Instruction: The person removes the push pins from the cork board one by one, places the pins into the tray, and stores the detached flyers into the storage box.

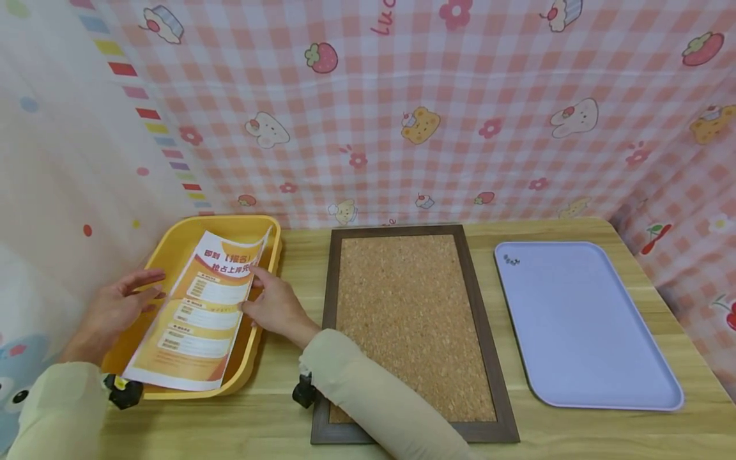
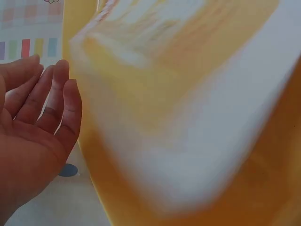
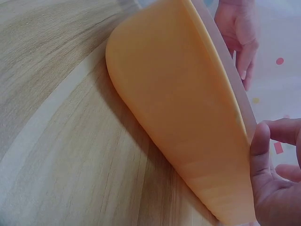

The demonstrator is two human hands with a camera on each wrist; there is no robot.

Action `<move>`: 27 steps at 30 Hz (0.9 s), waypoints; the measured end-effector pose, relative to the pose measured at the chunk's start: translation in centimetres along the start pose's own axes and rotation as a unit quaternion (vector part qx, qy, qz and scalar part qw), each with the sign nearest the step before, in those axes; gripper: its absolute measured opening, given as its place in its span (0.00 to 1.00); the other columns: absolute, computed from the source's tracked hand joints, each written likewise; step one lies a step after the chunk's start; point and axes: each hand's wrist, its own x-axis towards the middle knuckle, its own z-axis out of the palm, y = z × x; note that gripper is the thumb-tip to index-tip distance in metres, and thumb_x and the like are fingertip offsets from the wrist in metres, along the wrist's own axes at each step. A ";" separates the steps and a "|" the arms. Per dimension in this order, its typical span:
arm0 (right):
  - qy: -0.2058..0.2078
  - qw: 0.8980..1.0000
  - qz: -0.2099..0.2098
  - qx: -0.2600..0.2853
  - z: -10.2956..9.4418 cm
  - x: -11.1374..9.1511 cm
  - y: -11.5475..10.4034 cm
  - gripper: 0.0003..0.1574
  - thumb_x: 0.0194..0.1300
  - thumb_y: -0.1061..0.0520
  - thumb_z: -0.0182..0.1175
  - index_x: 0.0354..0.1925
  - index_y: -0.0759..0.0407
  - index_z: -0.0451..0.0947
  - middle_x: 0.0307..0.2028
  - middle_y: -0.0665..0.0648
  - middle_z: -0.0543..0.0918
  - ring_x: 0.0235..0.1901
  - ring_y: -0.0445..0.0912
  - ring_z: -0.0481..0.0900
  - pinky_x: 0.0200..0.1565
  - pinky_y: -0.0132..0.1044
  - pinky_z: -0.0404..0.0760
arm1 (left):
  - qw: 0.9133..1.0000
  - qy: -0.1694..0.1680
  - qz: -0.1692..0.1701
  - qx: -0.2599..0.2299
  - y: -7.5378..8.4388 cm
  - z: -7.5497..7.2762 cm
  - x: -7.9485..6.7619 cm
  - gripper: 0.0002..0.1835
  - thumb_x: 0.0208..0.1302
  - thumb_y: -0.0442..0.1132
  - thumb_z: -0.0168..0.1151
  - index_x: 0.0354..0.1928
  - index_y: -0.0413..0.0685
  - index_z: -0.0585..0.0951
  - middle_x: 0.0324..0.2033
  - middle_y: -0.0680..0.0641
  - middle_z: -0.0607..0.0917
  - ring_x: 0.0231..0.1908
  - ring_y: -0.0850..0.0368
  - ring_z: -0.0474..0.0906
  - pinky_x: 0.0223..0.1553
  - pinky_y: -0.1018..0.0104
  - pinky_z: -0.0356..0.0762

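A yellow-and-orange printed flyer (image 1: pixel 198 313) lies tilted over a yellow plastic tub (image 1: pixel 278 246) on the left of the table, its lower edge reaching over the near rim. At the flyer's right edge my right hand (image 1: pixel 278 310) pinches the paper between thumb and fingers. The right wrist view shows this hand (image 3: pixel 277 183) beside the tub's outer wall (image 3: pixel 169 89). My left hand (image 1: pixel 117 306) hovers over the tub's left rim, fingers loosely extended and holding nothing. In the left wrist view its palm (image 2: pixel 37 122) faces the blurred flyer (image 2: pixel 155 108), with a gap between them.
Right of the tub lies a cork board (image 1: pixel 408 319) in a dark brown frame, with my right forearm (image 1: pixel 379 390) across its near left part. Further right is a pale lilac tray (image 1: pixel 586 326) with small dark pieces (image 1: pixel 510 260) in its far left corner. Patterned curtains (image 1: pixel 368 115) border the table.
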 end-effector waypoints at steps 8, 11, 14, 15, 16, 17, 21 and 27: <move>0.000 1.000 -0.012 -0.001 0.1 -0.1 0.0 0.43 0.62 0.66 0.66 0.72 0.49 0.65 0.57 0.58 0.81 0.14 0.39 0.77 0.20 0.31 0.79 | 1.000 -0.019 0.011 -0.014 0.2 0.1 -0.6 0.36 0.75 0.57 0.47 0.74 0.40 0.62 0.68 0.32 0.66 0.47 0.59 0.77 0.38 0.78 0.78; 0.001 1.000 -0.014 -0.008 0.0 -0.3 -0.2 0.42 0.63 0.66 0.65 0.72 0.50 0.64 0.57 0.59 0.81 0.13 0.39 0.77 0.20 0.30 0.79 | 0.999 -0.026 0.015 -0.018 0.4 0.1 -0.8 0.37 0.75 0.59 0.46 0.74 0.40 0.61 0.68 0.32 0.66 0.46 0.62 0.77 0.38 0.78 0.78; 0.002 1.000 -0.010 -0.011 0.0 -0.5 -0.4 0.42 0.64 0.66 0.65 0.72 0.50 0.65 0.57 0.61 0.80 0.14 0.38 0.78 0.21 0.30 0.79 | 0.999 -0.035 0.026 -0.014 0.7 0.2 -1.0 0.38 0.75 0.60 0.44 0.75 0.40 0.59 0.69 0.32 0.65 0.50 0.56 0.77 0.40 0.78 0.78; 0.003 1.000 -0.008 -0.012 0.0 -0.5 -0.5 0.41 0.64 0.66 0.65 0.72 0.51 0.65 0.57 0.61 0.80 0.15 0.38 0.78 0.21 0.30 0.79 | 0.999 -0.037 0.029 -0.010 0.8 0.3 -1.0 0.38 0.75 0.60 0.44 0.75 0.41 0.59 0.69 0.32 0.65 0.52 0.52 0.77 0.41 0.77 0.78; 0.004 1.000 -0.006 -0.012 -0.1 -0.6 -0.5 0.41 0.64 0.66 0.64 0.72 0.51 0.65 0.57 0.61 0.80 0.15 0.39 0.79 0.21 0.30 0.79 | 0.999 -0.039 0.032 -0.006 0.9 0.3 -1.1 0.38 0.75 0.61 0.44 0.76 0.42 0.58 0.70 0.32 0.64 0.54 0.48 0.76 0.44 0.74 0.80; 0.006 1.000 -0.004 -0.014 -0.1 -0.6 -0.6 0.41 0.64 0.65 0.65 0.71 0.51 0.65 0.57 0.61 0.80 0.15 0.39 0.79 0.22 0.30 0.80 | 0.999 -0.040 0.032 -0.004 1.1 0.5 -1.1 0.39 0.75 0.61 0.43 0.76 0.42 0.57 0.70 0.32 0.64 0.57 0.43 0.74 0.48 0.69 0.80; 0.013 1.000 0.002 -0.015 -0.4 -0.6 -0.7 0.39 0.63 0.65 0.65 0.70 0.51 0.67 0.58 0.61 0.80 0.17 0.41 0.82 0.23 0.31 0.80 | 0.998 -0.048 0.037 0.002 2.0 0.8 -1.2 0.39 0.75 0.62 0.42 0.77 0.45 0.55 0.72 0.34 0.61 0.61 0.37 0.70 0.59 0.49 0.76; 0.014 1.000 0.000 -0.023 -1.2 -0.4 -0.6 0.35 0.63 0.63 0.66 0.67 0.50 0.69 0.59 0.61 0.79 0.18 0.43 0.83 0.25 0.29 0.79 | 0.995 -0.066 0.078 -0.002 3.6 0.8 -1.0 0.36 0.76 0.59 0.43 0.76 0.43 0.58 0.70 0.35 0.65 0.49 0.61 0.76 0.47 0.70 0.80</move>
